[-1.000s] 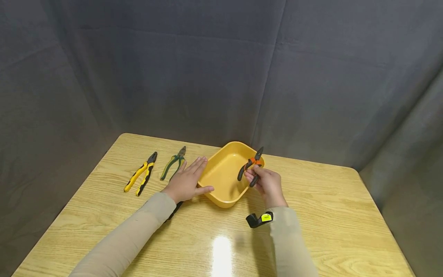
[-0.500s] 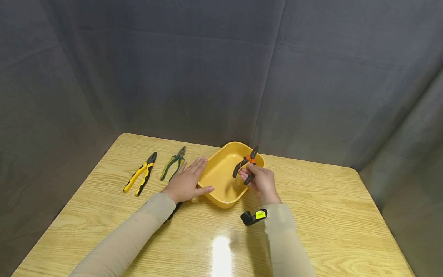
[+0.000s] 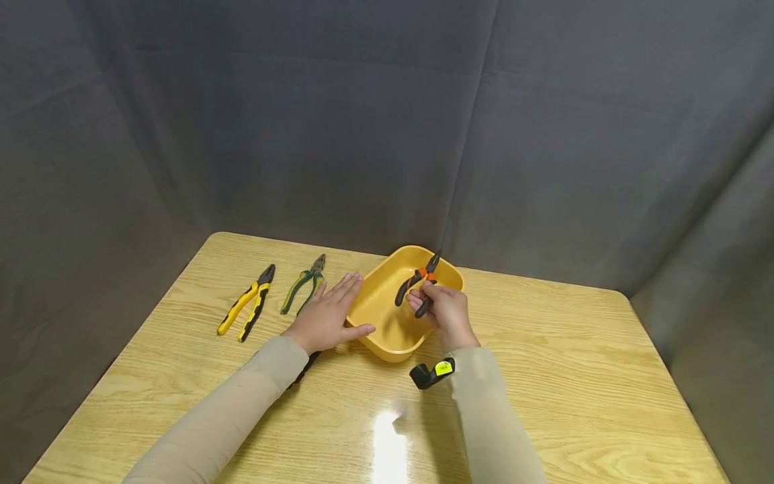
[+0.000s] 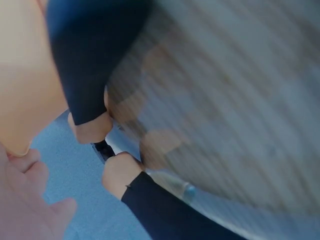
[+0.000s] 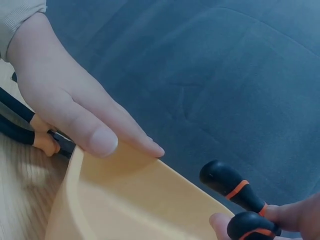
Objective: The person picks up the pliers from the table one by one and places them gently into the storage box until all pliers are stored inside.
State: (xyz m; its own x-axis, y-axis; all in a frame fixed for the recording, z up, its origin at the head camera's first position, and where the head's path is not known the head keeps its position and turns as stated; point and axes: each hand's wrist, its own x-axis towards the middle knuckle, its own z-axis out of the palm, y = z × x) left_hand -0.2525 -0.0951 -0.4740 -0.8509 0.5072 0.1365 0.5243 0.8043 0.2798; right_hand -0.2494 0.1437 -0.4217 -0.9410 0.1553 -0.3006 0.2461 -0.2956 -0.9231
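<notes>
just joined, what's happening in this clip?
A person's right hand grips black-and-orange pliers by the handles, held above the open yellow plastic tray on the wooden table. The left hand rests flat with straight fingers against the tray's left rim. Yellow-and-black pliers and green-handled pliers lie on the table left of the tray.

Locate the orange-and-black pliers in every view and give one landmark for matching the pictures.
Head view: orange-and-black pliers sit at centre, held by the right hand above the yellow tray.
Left wrist view: not identifiable; the picture is blurred.
Right wrist view: only the black handle ends with orange rings show, at lower right, pinched by fingertips.
Shared landmark: the yellow tray's rim, with the left hand resting against it.
</notes>
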